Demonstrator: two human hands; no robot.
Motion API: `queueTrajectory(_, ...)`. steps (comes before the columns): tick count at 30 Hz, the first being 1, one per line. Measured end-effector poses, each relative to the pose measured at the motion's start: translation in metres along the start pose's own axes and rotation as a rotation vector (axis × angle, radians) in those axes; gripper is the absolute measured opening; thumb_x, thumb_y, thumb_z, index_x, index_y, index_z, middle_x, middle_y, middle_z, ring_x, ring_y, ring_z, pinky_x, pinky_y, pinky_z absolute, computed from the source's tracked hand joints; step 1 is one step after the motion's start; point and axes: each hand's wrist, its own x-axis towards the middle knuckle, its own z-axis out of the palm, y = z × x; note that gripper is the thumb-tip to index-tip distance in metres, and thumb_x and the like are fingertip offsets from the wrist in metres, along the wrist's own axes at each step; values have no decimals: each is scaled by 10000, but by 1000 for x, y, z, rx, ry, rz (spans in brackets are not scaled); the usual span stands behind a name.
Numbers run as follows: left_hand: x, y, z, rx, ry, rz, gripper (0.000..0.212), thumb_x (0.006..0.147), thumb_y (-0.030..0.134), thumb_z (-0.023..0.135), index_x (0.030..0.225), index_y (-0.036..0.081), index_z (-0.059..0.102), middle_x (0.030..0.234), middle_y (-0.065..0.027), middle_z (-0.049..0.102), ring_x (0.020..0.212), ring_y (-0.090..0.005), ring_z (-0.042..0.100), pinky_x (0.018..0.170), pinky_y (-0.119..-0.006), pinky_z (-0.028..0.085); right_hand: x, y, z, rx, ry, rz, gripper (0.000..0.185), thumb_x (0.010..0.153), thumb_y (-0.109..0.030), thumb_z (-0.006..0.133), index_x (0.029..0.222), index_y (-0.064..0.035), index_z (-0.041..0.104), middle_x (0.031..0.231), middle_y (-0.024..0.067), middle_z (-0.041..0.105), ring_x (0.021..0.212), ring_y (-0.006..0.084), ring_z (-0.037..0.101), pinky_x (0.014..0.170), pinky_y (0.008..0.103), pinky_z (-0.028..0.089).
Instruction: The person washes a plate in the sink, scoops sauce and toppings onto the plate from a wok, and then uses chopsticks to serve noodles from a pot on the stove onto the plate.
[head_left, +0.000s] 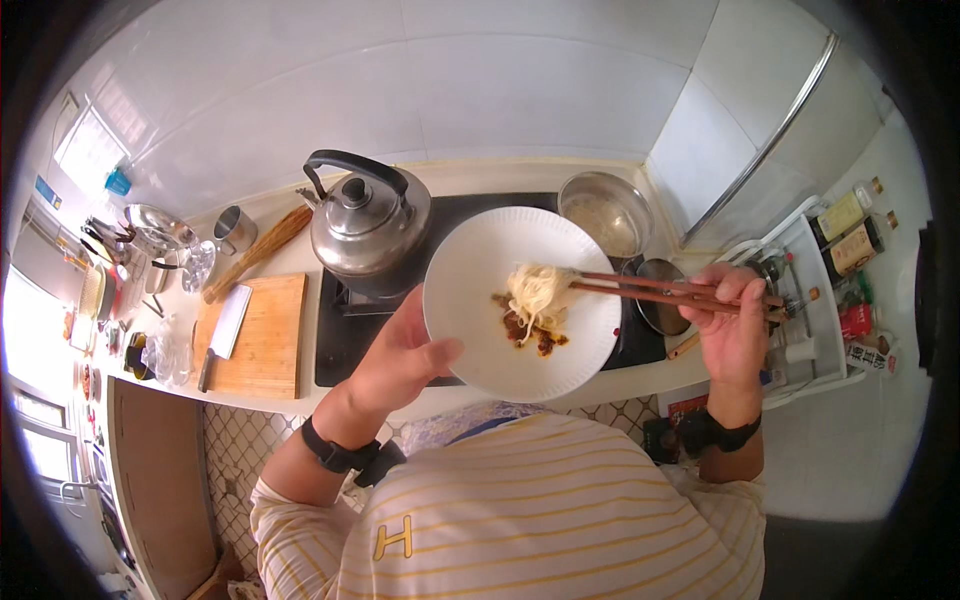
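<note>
My left hand grips the left rim of a white plate, its thumb over the edge. The plate is held up above the stove, in front of my body. Between the fingers of my right hand is a pair of reddish-brown chopsticks. Their tips reach over the plate and end at a clump of pale noodles. Just below the noodles, a dark reddish-brown sauce is smeared on the plate. Whether the noodles rest on the plate or hang just above it, I cannot tell.
Behind the plate stand a steel kettle on the black stove and a metal pot. At left, a cleaver lies on a wooden cutting board. A white rack with several bottles is at right.
</note>
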Motion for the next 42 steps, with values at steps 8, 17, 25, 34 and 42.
queueTrajectory(8,-3,1,-3,-35,-14,29,803,734,228,684,1362,20,228,1280,-106,432,1169,-199,454,938,-337,417,-10,5,-3,-151,-66,108,357,957,-359,359,862,-29,458,932,147,542,853,309,630,668,322,591)
queueTrajectory(17,-3,1,-2,-5,0,37,716,754,231,659,1328,25,284,1208,-75,469,1057,-134,485,767,-240,478,-4,-11,7,-39,34,63,365,939,-364,414,834,-23,488,933,167,564,844,337,631,634,355,593)
queueTrajectory(25,-2,6,5,-59,-23,27,711,778,203,640,1338,29,240,1240,-99,442,1117,-181,479,821,-325,504,-7,4,4,-21,-15,60,363,933,-343,435,826,-3,505,925,187,553,855,349,628,638,367,596)
queueTrajectory(34,-14,4,-10,-54,-22,39,669,790,155,612,1338,35,247,1226,-90,453,1092,-172,492,804,-312,508,1,0,3,-102,-72,18,363,941,-341,416,857,3,498,893,174,557,862,333,626,646,373,595)
queueTrajectory(42,-34,1,-19,-64,69,121,672,781,149,608,1341,42,253,1204,-78,472,1076,-153,497,775,-282,506,17,-9,16,-233,-306,-45,386,924,-357,451,774,-5,500,894,184,553,853,318,616,616,391,576)
